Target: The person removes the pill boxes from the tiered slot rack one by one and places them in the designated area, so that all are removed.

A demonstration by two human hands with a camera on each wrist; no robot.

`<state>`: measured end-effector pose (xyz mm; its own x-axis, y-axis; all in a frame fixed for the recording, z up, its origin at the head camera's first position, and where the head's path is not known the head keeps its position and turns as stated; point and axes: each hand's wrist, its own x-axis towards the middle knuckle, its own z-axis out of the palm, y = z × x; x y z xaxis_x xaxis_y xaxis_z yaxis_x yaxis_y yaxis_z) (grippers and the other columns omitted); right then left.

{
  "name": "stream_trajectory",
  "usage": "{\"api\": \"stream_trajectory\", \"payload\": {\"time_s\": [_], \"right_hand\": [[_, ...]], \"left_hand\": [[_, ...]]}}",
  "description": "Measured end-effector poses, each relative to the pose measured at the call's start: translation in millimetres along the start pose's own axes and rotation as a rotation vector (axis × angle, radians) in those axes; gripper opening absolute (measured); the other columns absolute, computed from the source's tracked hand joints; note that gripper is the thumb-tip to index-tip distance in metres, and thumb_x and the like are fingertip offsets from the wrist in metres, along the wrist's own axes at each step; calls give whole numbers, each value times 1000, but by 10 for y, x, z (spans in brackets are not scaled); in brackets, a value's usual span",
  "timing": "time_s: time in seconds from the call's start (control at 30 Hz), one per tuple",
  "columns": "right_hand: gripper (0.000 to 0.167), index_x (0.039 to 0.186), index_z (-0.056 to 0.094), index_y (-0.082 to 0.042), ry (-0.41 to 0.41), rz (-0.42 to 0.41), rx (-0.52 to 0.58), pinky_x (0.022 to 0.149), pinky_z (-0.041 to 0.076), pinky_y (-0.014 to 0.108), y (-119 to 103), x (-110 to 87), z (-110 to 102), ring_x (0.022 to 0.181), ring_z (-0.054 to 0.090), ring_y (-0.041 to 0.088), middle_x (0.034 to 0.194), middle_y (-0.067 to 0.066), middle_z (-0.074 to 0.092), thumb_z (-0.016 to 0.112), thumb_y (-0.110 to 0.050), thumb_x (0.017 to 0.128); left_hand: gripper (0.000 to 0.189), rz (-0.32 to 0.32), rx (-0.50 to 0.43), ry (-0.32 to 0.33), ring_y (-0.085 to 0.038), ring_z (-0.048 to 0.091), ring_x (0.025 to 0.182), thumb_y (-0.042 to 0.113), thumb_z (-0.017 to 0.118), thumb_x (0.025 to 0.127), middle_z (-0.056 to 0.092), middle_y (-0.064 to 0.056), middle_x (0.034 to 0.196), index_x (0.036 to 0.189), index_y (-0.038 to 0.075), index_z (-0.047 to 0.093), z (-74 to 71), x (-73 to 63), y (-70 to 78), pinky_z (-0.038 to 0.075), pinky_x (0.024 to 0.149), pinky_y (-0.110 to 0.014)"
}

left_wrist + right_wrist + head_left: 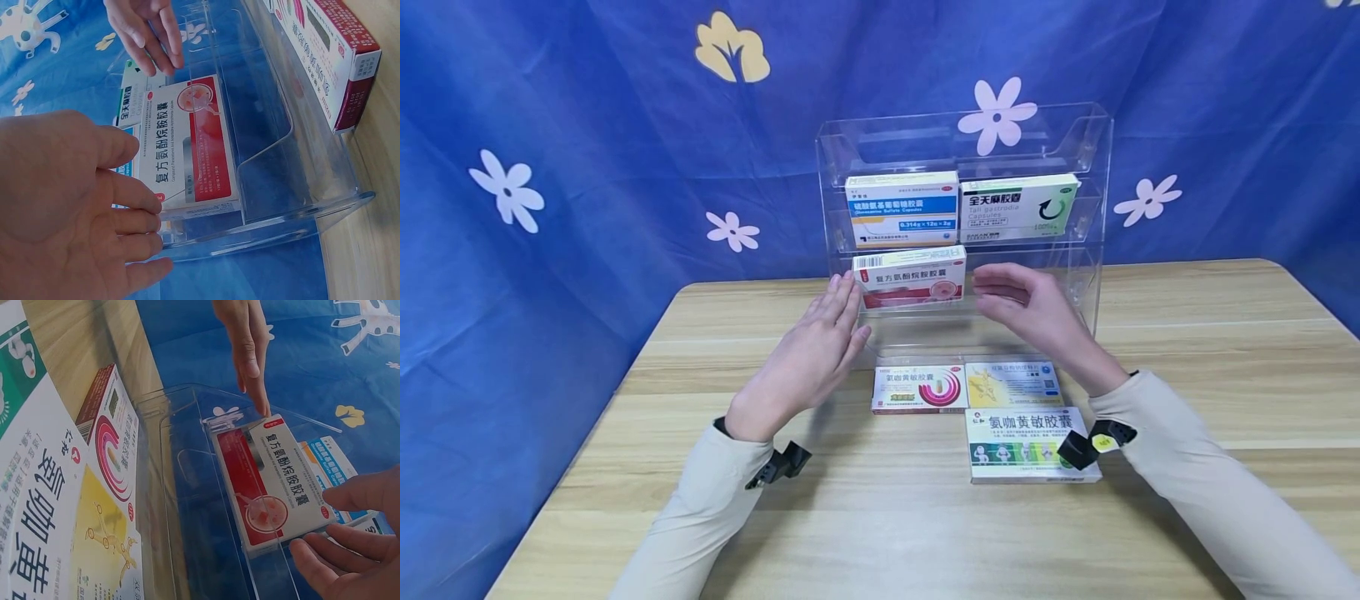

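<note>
While between hands (808,354) (1041,310), a rectangular red-banded box (910,279) in a transparent rack (917,337)

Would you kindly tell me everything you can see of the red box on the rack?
The red box looks like printed cardboard: dark lettering on white, a red band below, a round picture at lower right, a barcode on top. Apparently closed, it stands on a long side in the clear rack, front outward, below the blue box. The left hand seems to touch its left end; the right hand is beside the other.
</note>
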<state>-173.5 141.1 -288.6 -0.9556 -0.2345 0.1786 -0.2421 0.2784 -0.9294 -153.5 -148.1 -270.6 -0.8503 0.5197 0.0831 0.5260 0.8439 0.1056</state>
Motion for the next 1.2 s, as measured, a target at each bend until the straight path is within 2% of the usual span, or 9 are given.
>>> {"api": "stream_trajectory", "payload": {"time_s": [0.2,0.57,1.0,1.2], "right_hand": [[49,136,47,5,-45,-3,66,98,47,23,23,23,30,122,54,31,134,20,54,64,-3,91],[50,136,47,6,-35,-6,92,98,47,22,32,63,77,122,54,32,134,22,53,65,-2,89],[49,135,50,3,9,7,52,98,48,24,12,162,110,119,56,28,130,19,57,67,-3,89],[49,135,50,3,38,11,35,100,47,30,23,216,134,118,57,28,129,19,58,66,-5,90]], "left_hand": [[60,3,0,9,-34,7,146,30,35,105,9,-23,158,149,-9,19,4,8,-6,12,119,-46],[61,-6,-1,2,-33,6,146,33,31,106,8,-22,158,149,-8,19,18,6,-12,13,119,-46],[61,-3,1,8,-32,7,146,32,34,106,10,-23,158,149,-8,20,3,-8,6,14,119,-46],[61,0,-2,14,-32,7,146,32,33,106,10,-23,158,149,-8,19,13,-4,-2,13,119,-46]]}}
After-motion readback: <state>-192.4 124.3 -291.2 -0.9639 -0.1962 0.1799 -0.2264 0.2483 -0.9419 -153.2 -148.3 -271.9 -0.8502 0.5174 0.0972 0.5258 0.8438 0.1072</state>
